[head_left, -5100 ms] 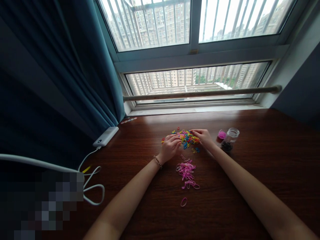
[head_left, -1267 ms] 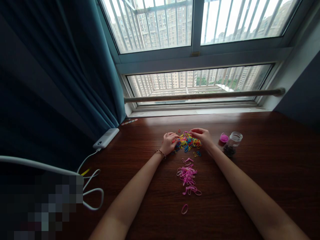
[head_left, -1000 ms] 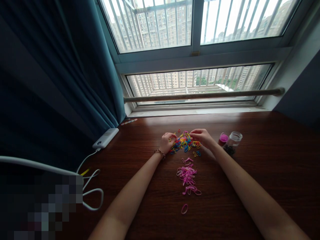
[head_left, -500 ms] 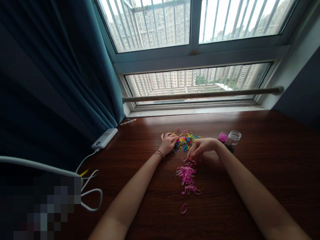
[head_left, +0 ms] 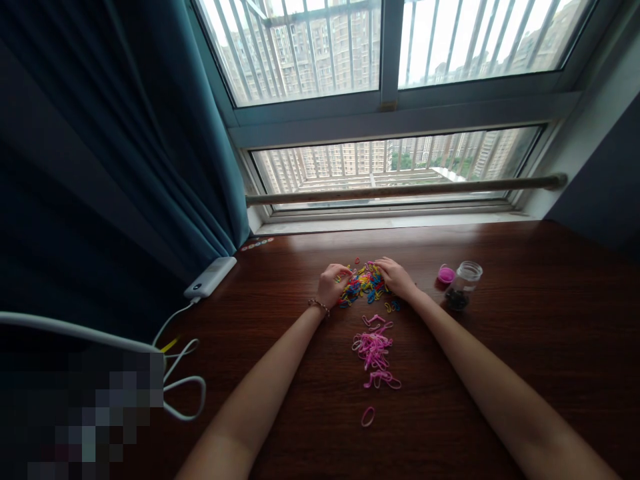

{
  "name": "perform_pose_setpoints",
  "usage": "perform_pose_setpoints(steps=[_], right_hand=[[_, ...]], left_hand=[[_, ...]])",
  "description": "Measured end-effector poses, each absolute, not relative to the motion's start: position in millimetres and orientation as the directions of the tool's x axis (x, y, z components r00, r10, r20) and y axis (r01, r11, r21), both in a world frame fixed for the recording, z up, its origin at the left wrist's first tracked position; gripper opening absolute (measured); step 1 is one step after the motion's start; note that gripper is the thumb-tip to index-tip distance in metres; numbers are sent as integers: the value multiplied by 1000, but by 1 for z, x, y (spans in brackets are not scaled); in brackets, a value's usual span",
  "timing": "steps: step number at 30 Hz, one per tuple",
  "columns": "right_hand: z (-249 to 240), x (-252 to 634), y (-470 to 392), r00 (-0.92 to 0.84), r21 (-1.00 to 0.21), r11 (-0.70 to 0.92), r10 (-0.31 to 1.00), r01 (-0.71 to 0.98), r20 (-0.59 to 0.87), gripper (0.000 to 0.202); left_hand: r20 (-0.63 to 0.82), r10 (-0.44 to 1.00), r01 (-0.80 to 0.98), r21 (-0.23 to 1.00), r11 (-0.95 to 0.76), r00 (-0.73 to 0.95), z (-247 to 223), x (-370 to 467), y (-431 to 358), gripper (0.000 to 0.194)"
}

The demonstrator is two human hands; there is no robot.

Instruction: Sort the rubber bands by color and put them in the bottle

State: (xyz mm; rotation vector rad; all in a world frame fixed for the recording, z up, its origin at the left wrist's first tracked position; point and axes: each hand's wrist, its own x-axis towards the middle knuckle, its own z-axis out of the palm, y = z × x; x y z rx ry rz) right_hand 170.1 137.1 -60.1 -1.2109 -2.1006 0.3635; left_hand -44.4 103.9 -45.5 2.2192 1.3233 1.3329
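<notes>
A mixed pile of small rubber bands [head_left: 367, 285], mostly yellow, blue, red and pink, lies on the brown table between my hands. At its left edge my left hand [head_left: 332, 285] is closed, fingertips drawn together by the bands; what they pinch is too small to make out. From the right, my right hand [head_left: 396, 277] rests over the far right side of the pile with its fingers stretched out. Nearer to me is a heap of pink rubber bands [head_left: 375, 348]. One larger pink band [head_left: 373, 415] lies alone below that heap.
A clear jar [head_left: 465, 283] with dark contents stands right of my right hand, beside a pink lid [head_left: 446, 275]. On the left lie a white power strip [head_left: 210, 277] and white cable [head_left: 193, 380]. A window with a rail [head_left: 400, 193] borders the table's far edge.
My right hand has moved from the pink heap up and away to the right side of the mixed pile, its fingers now extended. My left hand stays at the pile's left edge, its fingers more curled.
</notes>
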Motion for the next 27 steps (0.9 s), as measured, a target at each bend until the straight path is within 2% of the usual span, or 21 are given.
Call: perform_pose_setpoints(steps=[2, 5, 8, 10, 12, 15, 18, 21, 24, 27], right_hand=[[-65, 170, 138, -365, -447, 501, 859, 741, 359, 36], [-68, 169, 139, -369, -366, 449, 889, 815, 271, 40], [-68, 169, 139, -366, -344, 431, 900, 834, 237, 41], [-68, 169, 139, -365, -360, 436, 897, 825, 249, 40], [-68, 169, 140, -365, -404, 456, 887, 793, 285, 38], [-67, 169, 141, -307, -564, 465, 883, 683, 356, 33], [-61, 173, 143, -199, -688, 420, 903, 591, 381, 31], [-47, 179, 141, -142, -740, 373, 923, 560, 358, 39], [-28, 187, 134, -224, -855, 304, 948, 419, 227, 44], [-8, 191, 121, -501, -983, 46, 864, 175, -48, 41]], left_hand=[[565, 796, 521, 623, -583, 217, -44, -42, 101, 12], [525, 752, 413, 630, -658, 399, -39, -34, 95, 14], [482, 657, 352, 579, -735, 579, -33, -28, 89, 12], [463, 626, 364, 536, -762, 628, -31, -25, 86, 10], [457, 618, 393, 496, -774, 640, -30, -25, 85, 9], [481, 641, 447, 463, -765, 598, -32, -28, 87, 12], [558, 722, 557, 473, -682, 410, -37, -34, 94, 18], [607, 775, 674, 500, -544, 175, -42, -42, 102, 17], [599, 791, 720, 493, -488, 125, -46, -46, 107, 12], [574, 796, 730, 458, -507, 193, -49, -45, 107, 15]])
